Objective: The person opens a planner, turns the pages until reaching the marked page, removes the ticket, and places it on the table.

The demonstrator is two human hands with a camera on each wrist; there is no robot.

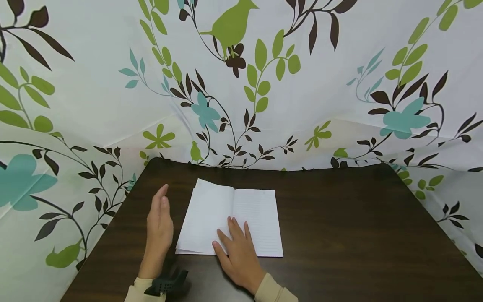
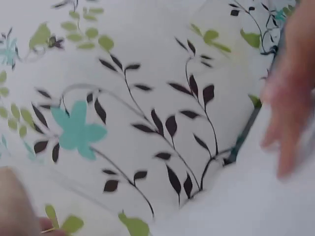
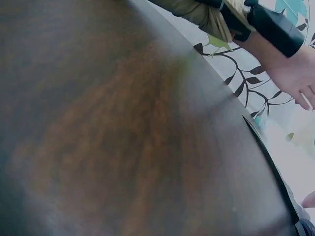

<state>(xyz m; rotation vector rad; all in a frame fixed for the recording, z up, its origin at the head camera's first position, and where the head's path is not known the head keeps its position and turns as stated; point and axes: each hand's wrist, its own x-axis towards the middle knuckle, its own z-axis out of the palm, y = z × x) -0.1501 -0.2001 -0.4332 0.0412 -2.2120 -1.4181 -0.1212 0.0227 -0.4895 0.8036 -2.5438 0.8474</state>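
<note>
An open notebook (image 1: 207, 209) lies on the dark wooden table (image 1: 339, 226), its right page lined and its left page slightly raised at the far corner. My right hand (image 1: 239, 256) rests on the lower part near the centre fold, fingers spread and fairly straight. To the left of the notebook, my left hand (image 1: 160, 226) is held up on edge, fingers extended, apart from the pages and holding nothing. The right wrist view shows the left hand (image 3: 285, 73) at upper right. In the left wrist view, white paper (image 2: 256, 196) fills the lower right corner, below a blurred right hand (image 2: 295, 93).
A white cloth (image 1: 94, 84) printed with leaves, flowers and birds hangs behind the table and at its sides. A black wrist mount (image 1: 167, 284) sits on the left wrist, over a beige sleeve. Bare tabletop extends to the notebook's right.
</note>
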